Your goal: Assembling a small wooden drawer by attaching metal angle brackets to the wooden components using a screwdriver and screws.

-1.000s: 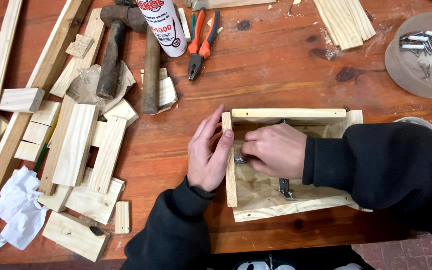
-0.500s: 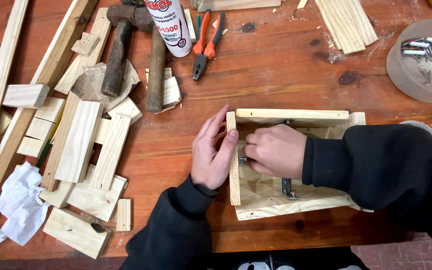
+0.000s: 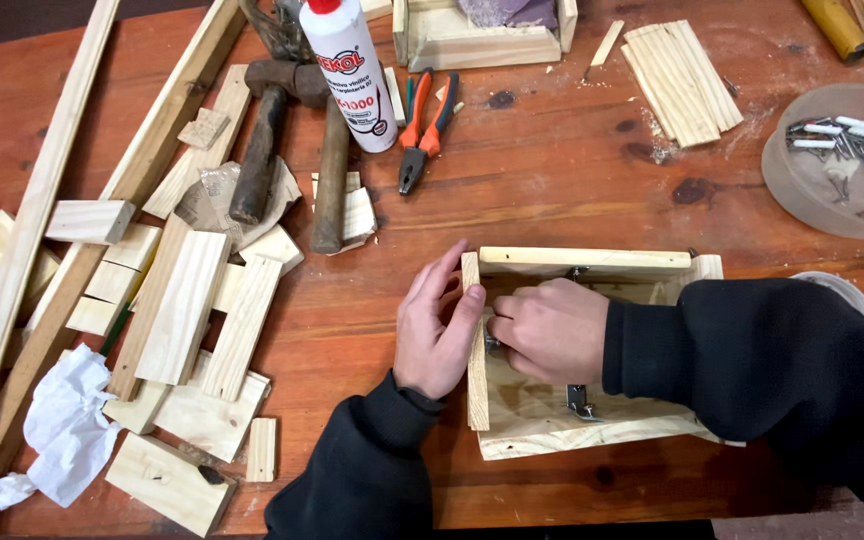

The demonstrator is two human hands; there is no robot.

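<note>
While the left hand (image 3: 439,335) pinches the upright strip (image 3: 473,345), the frame (image 3: 592,420) lies just right.
Strip runs toward the body; right hand (image 3: 550,330), curled shut on something hidden, touches its inner face.

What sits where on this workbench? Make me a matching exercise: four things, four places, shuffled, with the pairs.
Things:
1. white plastic glue bottle with red cap
2. orange-handled pliers
3. crumpled white paper
4. clear round plastic tub of nails

Places:
A. far right edge
B. lower left corner
C. top, beside the hammers
D. just right of the bottle

Pairs: 1-C, 2-D, 3-B, 4-A
</note>
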